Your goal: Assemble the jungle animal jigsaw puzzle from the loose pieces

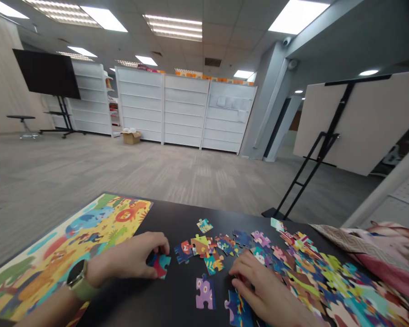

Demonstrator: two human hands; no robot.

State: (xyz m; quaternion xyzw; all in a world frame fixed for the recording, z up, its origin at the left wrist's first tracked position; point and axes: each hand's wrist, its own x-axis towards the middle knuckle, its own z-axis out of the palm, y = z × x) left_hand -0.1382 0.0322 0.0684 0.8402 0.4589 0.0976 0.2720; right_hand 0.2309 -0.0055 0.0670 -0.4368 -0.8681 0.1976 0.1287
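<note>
My left hand (141, 254), with a watch on its wrist, has thumb and fingers closed around a red and blue puzzle piece (162, 267) at the table's left middle. My right hand (259, 284) is curled low over the table, fingertips bent together; what they hold, if anything, is hidden. Just below those fingertips lies a dark blue puzzle piece (237, 311), partly covered by the hand. Between my hands sit a purple puzzle piece (205, 293) with eye-like spots and a small joined group of pieces (202, 245). A lone teal and yellow piece (204, 225) rests farther back.
A large heap of loose puzzle pieces (320, 272) spreads over the right side of the black table (177, 218). A colourful animal picture sheet (88, 231) lies at the left. Bunched patterned cloth (378, 259) borders the heap. Beyond stands a board on a black easel (313, 159).
</note>
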